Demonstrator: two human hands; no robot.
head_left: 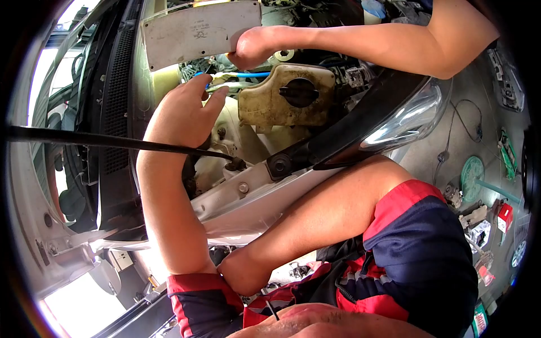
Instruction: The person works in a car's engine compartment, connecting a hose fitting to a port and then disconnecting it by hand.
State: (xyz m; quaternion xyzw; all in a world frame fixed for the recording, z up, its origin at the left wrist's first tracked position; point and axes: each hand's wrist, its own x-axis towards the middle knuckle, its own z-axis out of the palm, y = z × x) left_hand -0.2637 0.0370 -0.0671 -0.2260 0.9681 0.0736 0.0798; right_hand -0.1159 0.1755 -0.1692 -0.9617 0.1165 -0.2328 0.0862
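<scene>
My left hand (183, 115) reaches into the engine bay, thumb and index finger apart. Its fingertips are near a pale hose (231, 86) and a blue cable (253, 74); contact is unclear. Just right of it sits a stained, yellowed fluid reservoir (256, 101) with a black cap (299, 93). My right hand (243, 275) is bent low beside my left elbow, its fingers hidden from view. Another person's hand (255, 46) comes from the upper right and grips the edge of a flat grey plate (197, 34) with small holes at its corners.
A black hood prop rod (112, 141) crosses over my left wrist area. The fender (265, 203) and headlight (406, 118) lie between my body and the bay. On the floor at right are a green round object (472, 178), a red box (505, 217) and cables.
</scene>
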